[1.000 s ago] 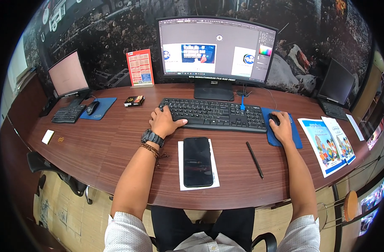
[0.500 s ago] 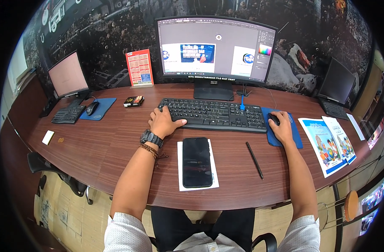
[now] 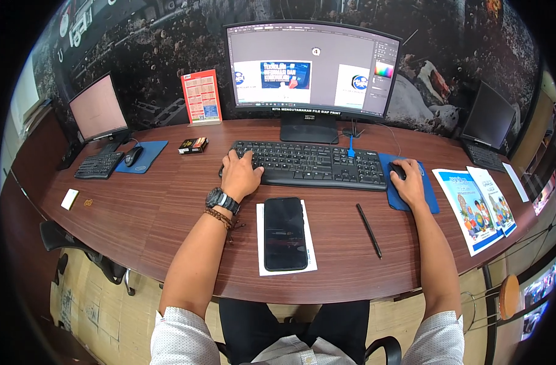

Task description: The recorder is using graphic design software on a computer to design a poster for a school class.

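My left hand (image 3: 241,175) rests on the left end of a black keyboard (image 3: 308,164), fingers spread over the keys. A dark watch and a beaded bracelet circle that wrist. My right hand (image 3: 410,185) is wrapped over a black computer mouse (image 3: 399,171), which lies on a blue mouse pad (image 3: 428,199). Behind the keyboard stands a curved monitor (image 3: 335,79) showing a design program with a dark blue banner. Between my forearms a black smartphone (image 3: 285,235) lies face up on a white sheet. A slim black pen (image 3: 369,231) lies to its right.
Printed blue-and-white booklets (image 3: 469,207) lie at the right. A small dark box (image 3: 193,145) and a red standing card (image 3: 201,97) are at the back left. Farther left are a second monitor (image 3: 98,109) and a small keyboard (image 3: 100,165); another dark screen (image 3: 489,117) stands at the far right.
My left hand has turned slightly and shifted right on the keyboard, its thumb drawn in and its fingers changing place on the keys. The right hand stays on the mouse.
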Available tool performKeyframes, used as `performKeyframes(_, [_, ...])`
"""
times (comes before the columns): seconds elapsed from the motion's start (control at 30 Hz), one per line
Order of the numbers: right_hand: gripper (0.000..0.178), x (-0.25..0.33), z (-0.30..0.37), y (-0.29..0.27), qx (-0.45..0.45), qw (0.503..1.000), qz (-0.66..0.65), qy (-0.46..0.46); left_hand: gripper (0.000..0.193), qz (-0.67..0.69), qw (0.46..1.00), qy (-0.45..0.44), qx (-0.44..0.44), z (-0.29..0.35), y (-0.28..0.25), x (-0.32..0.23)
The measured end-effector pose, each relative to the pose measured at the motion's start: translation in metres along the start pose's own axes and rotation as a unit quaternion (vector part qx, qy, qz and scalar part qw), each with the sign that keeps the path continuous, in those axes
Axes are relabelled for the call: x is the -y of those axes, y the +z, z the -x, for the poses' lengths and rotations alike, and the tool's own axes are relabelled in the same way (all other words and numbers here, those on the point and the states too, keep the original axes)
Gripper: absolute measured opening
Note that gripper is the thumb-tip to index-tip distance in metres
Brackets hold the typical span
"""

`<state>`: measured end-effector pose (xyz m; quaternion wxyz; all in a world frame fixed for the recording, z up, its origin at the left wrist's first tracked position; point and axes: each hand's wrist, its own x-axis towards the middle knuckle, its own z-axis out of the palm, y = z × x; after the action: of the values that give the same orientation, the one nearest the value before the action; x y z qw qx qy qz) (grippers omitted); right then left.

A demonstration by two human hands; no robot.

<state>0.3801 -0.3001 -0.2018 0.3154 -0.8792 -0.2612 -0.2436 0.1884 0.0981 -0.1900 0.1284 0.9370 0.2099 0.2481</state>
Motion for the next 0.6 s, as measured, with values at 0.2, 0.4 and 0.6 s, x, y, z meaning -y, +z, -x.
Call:
performKeyframes(0.2, [0.034,0.0012,-0.0003,0.0001,0.003,1.000,-0.006,0.000,0.058,0.002,1.000,-0.001,0.008,-0.0003,-0.0011,0.0014])
performKeyframes(0.4, [0.034,-0.0003,-0.0005,0.0016,0.000,1.000,0.000,0.002,0.058,-0.002,1.000,0.001,0.010,-0.0008,-0.0011,0.0028])
performKeyframes(0.6, [0.034,0.0020,0.0001,-0.0001,0.008,1.000,0.000,0.007,0.057,0.000,1.000,0.002,0.014,-0.0002,-0.0019,0.0016])
